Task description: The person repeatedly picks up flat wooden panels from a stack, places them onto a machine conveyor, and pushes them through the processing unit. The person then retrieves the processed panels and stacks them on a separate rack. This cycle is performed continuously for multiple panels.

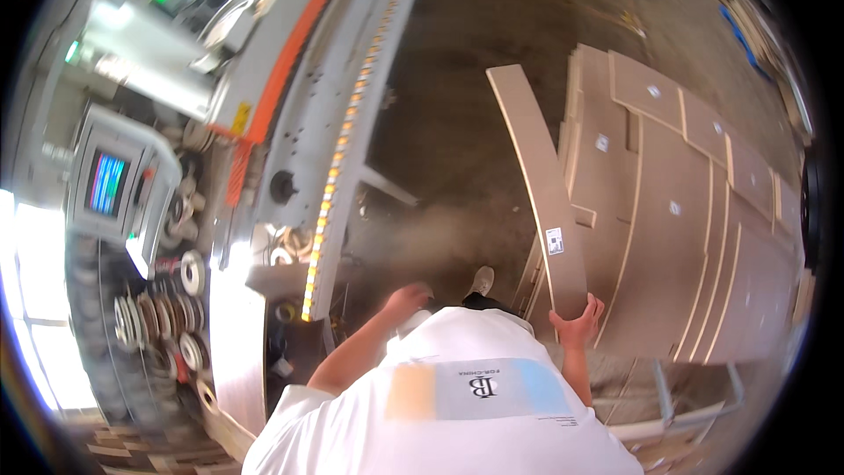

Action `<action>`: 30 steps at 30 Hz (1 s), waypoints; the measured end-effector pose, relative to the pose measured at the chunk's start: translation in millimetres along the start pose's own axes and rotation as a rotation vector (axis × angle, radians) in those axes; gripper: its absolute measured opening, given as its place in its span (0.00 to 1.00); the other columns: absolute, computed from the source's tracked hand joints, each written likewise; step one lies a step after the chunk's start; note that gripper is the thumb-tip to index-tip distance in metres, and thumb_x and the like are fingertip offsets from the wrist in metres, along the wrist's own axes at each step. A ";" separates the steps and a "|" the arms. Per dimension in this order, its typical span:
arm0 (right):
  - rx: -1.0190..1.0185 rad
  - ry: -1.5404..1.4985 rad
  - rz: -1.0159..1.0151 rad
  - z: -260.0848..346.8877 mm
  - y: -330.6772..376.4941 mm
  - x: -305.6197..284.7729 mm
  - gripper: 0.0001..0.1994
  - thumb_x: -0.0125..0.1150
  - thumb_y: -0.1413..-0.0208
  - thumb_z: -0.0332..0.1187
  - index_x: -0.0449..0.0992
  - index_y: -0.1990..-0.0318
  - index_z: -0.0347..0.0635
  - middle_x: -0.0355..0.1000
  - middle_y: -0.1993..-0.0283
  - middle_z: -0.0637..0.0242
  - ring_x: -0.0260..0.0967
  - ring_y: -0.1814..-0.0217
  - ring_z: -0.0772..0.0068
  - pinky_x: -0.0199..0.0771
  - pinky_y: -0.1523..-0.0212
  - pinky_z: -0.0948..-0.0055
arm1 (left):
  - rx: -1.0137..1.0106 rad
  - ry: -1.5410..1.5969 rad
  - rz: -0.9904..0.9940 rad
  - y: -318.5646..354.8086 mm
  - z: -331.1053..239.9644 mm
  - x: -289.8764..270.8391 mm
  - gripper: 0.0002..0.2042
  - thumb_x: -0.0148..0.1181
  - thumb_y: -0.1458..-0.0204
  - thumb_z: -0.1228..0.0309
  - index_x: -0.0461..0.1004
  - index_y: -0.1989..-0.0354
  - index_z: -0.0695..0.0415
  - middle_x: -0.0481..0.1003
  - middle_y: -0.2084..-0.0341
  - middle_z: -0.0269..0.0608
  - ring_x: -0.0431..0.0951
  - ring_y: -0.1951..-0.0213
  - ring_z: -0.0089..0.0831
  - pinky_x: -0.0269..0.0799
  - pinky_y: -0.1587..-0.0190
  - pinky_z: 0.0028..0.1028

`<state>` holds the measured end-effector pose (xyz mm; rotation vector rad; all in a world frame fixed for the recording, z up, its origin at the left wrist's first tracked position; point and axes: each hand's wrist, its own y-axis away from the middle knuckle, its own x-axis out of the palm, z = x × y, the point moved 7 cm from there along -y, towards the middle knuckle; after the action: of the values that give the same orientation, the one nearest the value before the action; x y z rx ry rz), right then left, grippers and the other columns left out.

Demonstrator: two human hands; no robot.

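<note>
Your white shirt [448, 440] sits closest. Your right hand [578, 324] pinches a long brown board [541, 185] by its near end, beside stacked panels [673, 237]; your left hand [409, 299] is too blurred to tell its grip.

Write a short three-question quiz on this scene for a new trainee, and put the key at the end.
1. Multiple choice: what does the person's right grip hold?
A) a roll of tape
B) a long narrow board
C) a screwdriver

2. True or false: the flat brown panels lie to the person's right.

3. Fill in, using "held" or "far": the white label sits nearer the board's ____ end.

Key: 1. B; 2. True; 3. held
</note>
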<state>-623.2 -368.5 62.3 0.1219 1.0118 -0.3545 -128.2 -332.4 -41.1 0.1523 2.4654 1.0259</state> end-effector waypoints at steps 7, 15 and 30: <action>-0.354 -0.040 0.271 122.6 -46.0 45.0 0.49 0.80 0.78 0.50 0.68 0.39 0.46 0.66 0.40 0.61 0.71 0.42 0.52 0.77 0.48 0.52 | -0.048 0.145 -0.098 34.7 9.7 -19.6 0.17 0.62 0.40 0.61 0.79 0.48 0.59 0.82 0.59 0.42 0.82 0.59 0.30 0.76 0.51 0.31; -0.654 -0.021 0.538 240.1 -37.8 134.5 0.49 0.81 0.77 0.48 0.66 0.39 0.49 0.64 0.40 0.62 0.71 0.43 0.51 0.77 0.47 0.52 | -0.050 0.477 -0.288 63.3 18.9 -73.7 0.14 0.59 0.36 0.65 0.78 0.48 0.60 0.81 0.60 0.40 0.81 0.58 0.28 0.77 0.53 0.30; -0.760 0.029 0.719 410.0 20.4 204.9 0.44 0.79 0.67 0.48 0.68 0.38 0.43 0.65 0.39 0.57 0.67 0.38 0.49 0.72 0.41 0.55 | 0.051 0.574 -1.335 -23.3 137.7 -381.9 0.36 0.64 0.43 0.64 0.55 0.28 0.60 0.79 0.51 0.55 0.81 0.51 0.43 0.74 0.45 0.35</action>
<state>-187.2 -504.7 104.7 -0.1995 1.0037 0.6907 275.0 -364.3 0.8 -1.7061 2.2039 0.3742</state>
